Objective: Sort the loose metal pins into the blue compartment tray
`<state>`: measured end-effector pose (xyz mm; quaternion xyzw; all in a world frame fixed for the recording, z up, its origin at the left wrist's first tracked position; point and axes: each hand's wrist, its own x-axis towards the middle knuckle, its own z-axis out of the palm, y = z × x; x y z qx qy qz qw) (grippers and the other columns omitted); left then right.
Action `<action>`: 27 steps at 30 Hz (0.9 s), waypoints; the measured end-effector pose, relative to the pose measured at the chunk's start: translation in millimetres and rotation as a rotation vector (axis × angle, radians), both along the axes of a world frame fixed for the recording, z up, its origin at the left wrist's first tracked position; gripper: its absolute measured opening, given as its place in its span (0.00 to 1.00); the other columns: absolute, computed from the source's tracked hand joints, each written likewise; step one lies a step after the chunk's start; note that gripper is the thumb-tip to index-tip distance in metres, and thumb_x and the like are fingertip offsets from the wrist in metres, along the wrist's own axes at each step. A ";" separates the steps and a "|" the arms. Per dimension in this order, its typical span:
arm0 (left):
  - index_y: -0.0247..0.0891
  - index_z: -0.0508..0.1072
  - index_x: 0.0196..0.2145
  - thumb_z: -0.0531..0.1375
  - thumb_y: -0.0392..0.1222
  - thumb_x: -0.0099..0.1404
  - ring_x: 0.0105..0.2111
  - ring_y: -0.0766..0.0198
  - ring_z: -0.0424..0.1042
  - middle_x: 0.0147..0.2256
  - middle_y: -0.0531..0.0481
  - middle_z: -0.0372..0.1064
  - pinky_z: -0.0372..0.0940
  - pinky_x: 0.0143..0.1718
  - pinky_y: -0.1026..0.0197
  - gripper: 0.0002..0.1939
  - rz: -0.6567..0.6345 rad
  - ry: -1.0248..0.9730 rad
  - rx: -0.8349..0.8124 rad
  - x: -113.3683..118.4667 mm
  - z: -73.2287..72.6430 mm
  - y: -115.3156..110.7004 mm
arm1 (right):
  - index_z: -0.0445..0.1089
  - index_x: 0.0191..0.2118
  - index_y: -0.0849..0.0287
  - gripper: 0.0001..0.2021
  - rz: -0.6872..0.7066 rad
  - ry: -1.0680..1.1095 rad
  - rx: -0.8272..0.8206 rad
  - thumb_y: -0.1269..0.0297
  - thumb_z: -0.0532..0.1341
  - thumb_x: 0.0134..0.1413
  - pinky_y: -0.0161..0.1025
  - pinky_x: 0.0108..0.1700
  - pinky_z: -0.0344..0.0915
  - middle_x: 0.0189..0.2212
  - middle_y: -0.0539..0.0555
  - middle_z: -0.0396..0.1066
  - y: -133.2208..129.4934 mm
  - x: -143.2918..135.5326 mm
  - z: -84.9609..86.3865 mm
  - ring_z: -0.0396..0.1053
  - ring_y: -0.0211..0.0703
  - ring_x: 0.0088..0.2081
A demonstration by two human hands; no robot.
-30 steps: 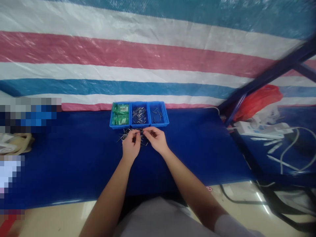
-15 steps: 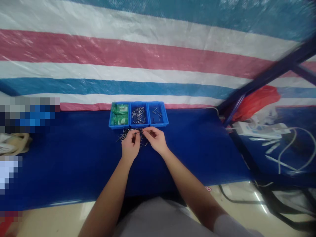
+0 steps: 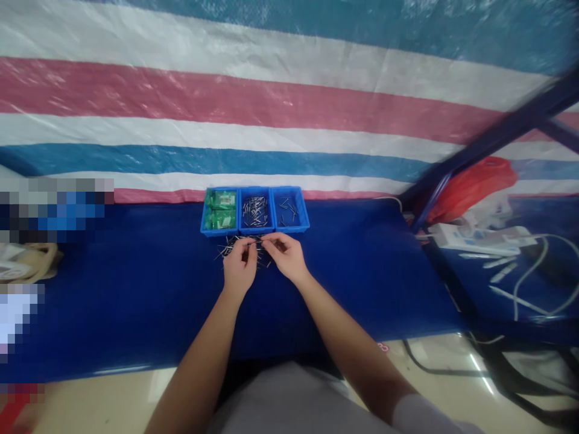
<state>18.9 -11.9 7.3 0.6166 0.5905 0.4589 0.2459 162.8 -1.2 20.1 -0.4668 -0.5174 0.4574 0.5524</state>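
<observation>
My left hand and my right hand are close together, each with fingers pinched. Between their fingertips runs a thin dark rod, too small to make out in detail. Right below and behind the fingers lies a loose pile of slim dark and silvery metal pins, partly covered by my hands. Just beyond stand three joined blue bins. The left bin has green packets in it, the middle bin many metal pins, and the right bin several pins.
A dark blue cover lies over the table. Behind it hangs a striped plastic sheet. To the right are a dark metal frame, a red bag, a white power strip and cables. A basket stands at left.
The view has shifted very slightly. Both hands stay in the same pinched pose over the pile, and no other movement shows.
</observation>
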 end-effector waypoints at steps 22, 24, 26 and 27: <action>0.41 0.73 0.43 0.56 0.46 0.67 0.24 0.68 0.70 0.25 0.56 0.71 0.64 0.31 0.65 0.10 -0.005 -0.007 0.029 0.0 0.1 0.1 | 0.77 0.37 0.56 0.09 0.004 0.006 0.000 0.57 0.67 0.53 0.40 0.40 0.71 0.34 0.53 0.77 0.0 -0.3 -0.3 0.74 0.42 0.34; 0.41 0.73 0.43 0.56 0.47 0.67 0.24 0.68 0.70 0.25 0.56 0.71 0.64 0.31 0.65 0.11 -0.008 -0.011 0.021 0.0 0.2 0.1 | 0.77 0.37 0.56 0.10 0.003 -0.004 -0.001 0.56 0.66 0.53 0.40 0.39 0.71 0.34 0.53 0.78 0.0 -0.2 0.2 0.74 0.42 0.34; 0.41 0.73 0.43 0.56 0.47 0.67 0.24 0.68 0.70 0.25 0.56 0.71 0.64 0.31 0.65 0.11 -0.011 -0.012 0.011 0.0 0.3 0.2 | 0.77 0.37 0.56 0.10 -0.002 -0.011 -0.001 0.56 0.66 0.53 0.40 0.39 0.71 0.34 0.53 0.78 0.1 0.0 0.7 0.74 0.42 0.34; 0.41 0.73 0.43 0.56 0.47 0.67 0.24 0.68 0.70 0.25 0.56 0.71 0.64 0.31 0.65 0.11 -0.010 -0.009 0.008 0.0 0.4 0.2 | 0.77 0.37 0.56 0.10 -0.004 -0.011 0.001 0.56 0.66 0.53 0.40 0.39 0.71 0.34 0.53 0.78 0.2 0.1 0.9 0.74 0.42 0.33</action>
